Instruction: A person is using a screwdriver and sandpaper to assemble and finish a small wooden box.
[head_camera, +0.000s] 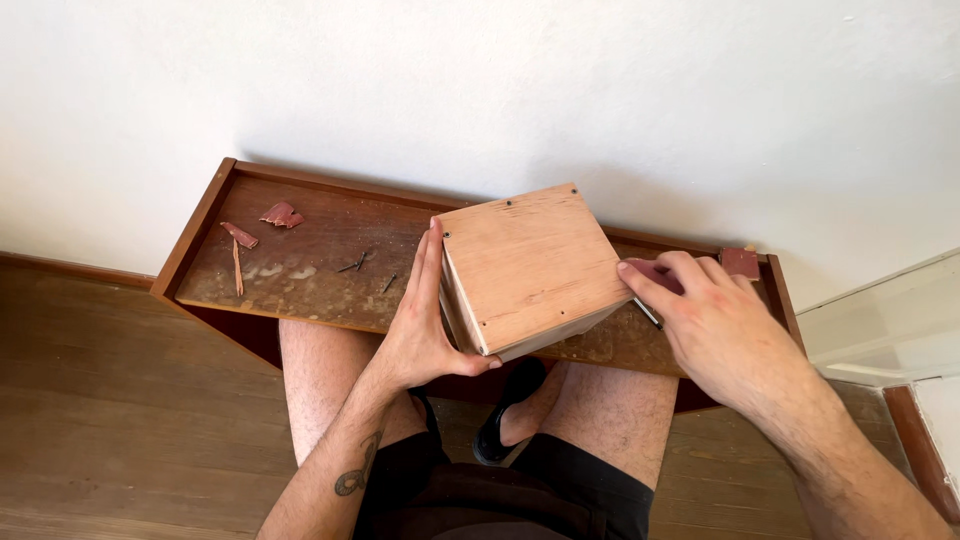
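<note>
While the wooden box (528, 262) is covering the middle of the table (300, 268), the surface under it and the box's far faces are remaining hidden, and its inside is not showing. The box is resting on the table's front part, tilted, with one broad plywood face turned up toward the camera; small dark screw heads are sitting near that face's corners. It is standing rotated, one corner pointing toward the white wall (480, 90) and the opposite corner toward the person. The box is looking nearly cubic, so no long axis is standing out.

The left hand (420, 325) is lying flat against the box's left side, fingers extended along the edge, thumb hooked under the near corner. The right hand (715, 325) is touching the box's right edge and is pinching a piece of reddish sandpaper (655, 275) with curled fingers; most of that piece is hidden under the fingers. A dark thin object below the index finger is too small to identify.

Torn reddish scraps (282, 214) are lying at the table's far left, well apart from the box. Small dark screws (356, 263) are lying just left of the left hand. Another reddish piece (740, 262) is sitting at the right end. The person's legs are partly cut off below.
</note>
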